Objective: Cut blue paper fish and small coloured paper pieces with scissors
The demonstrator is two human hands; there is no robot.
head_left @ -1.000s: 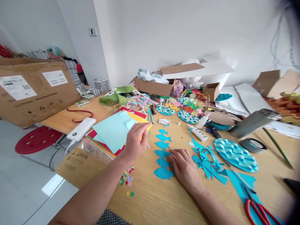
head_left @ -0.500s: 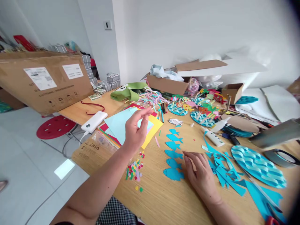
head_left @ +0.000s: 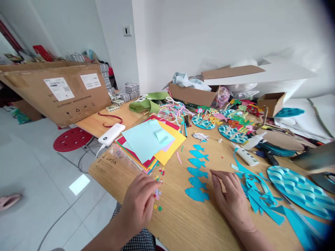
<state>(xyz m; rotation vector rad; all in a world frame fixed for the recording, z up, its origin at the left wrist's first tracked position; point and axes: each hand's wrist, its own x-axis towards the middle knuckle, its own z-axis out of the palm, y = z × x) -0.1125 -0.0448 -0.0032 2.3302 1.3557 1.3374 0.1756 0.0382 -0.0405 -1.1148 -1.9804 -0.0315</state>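
My left hand (head_left: 140, 200) is over the near table edge, its fingers bent and pressed together beside the small coloured paper dots (head_left: 157, 193), which it partly covers. Anything inside its fingers is hidden. My right hand (head_left: 232, 195) rests on the table with loosely stretched fingers and the thumb apart, holding nothing visible. Just left of its fingertips is a column of several blue paper fish (head_left: 196, 194), smallest at the far end. Blue paper scraps (head_left: 258, 193) lie close on its right. A silver-white fish piece (head_left: 200, 136) lies beyond the column.
Coloured paper sheets (head_left: 142, 139) are stacked at left, beside a white power bank (head_left: 112, 134). On the right are a glue bottle (head_left: 246, 156), a wavy blue oval (head_left: 298, 190) and a tape roll (head_left: 324, 181). A large cardboard box (head_left: 57, 104) stands at far left.
My left hand has come down and back from above the paper sheets to the paper dots, and its fingers have closed. My right hand stays beside the fish. The view has shifted slightly.
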